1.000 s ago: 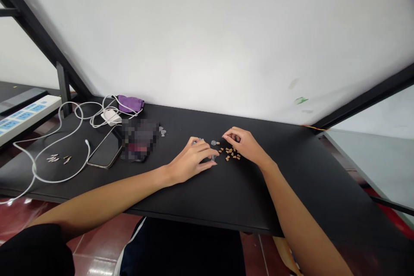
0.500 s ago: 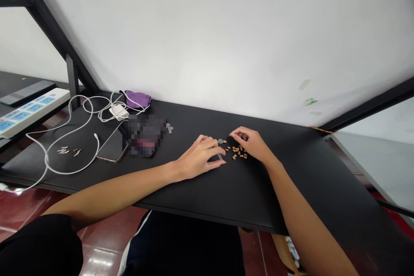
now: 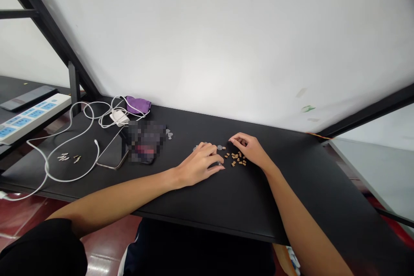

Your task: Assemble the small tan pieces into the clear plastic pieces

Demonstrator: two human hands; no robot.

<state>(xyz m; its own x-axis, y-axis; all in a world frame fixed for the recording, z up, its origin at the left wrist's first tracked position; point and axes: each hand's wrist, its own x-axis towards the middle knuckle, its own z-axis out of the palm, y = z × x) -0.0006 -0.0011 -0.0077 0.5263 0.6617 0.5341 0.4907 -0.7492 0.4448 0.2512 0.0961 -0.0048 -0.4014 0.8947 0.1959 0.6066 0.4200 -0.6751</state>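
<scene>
Corks [image 3: 238,156], in the head view, lie loose on the bench [image 3: 207,207], at five o'clock from the fingertips of the right hand [image 3: 237,143] and just beside them. They look light, so a dropped wrist or a dragged little finger could well scatter them. The corked bottle [image 3: 221,147] lies on its side at eight o'clock from those fingertips, between the two hands; either one, swung inward, might knock it and set it rolling. Clear glass, small and smooth, is also likely to slip if pinched off-centre or too hard.

The left hand [image 3: 200,166] rests low on the bench, its grip narrowed to a slim gap, thumb and forefinger apparently pinching a clear vial [image 3: 219,163]; the fingers hide most of it. Another clear piece [image 3: 195,148] peeks out at eleven o'clock from this hand, and whether the other fingers touch it cannot be told. The right grip is curled, thumb and forefinger close together; whether anything sits between them is too small to tell.
</scene>
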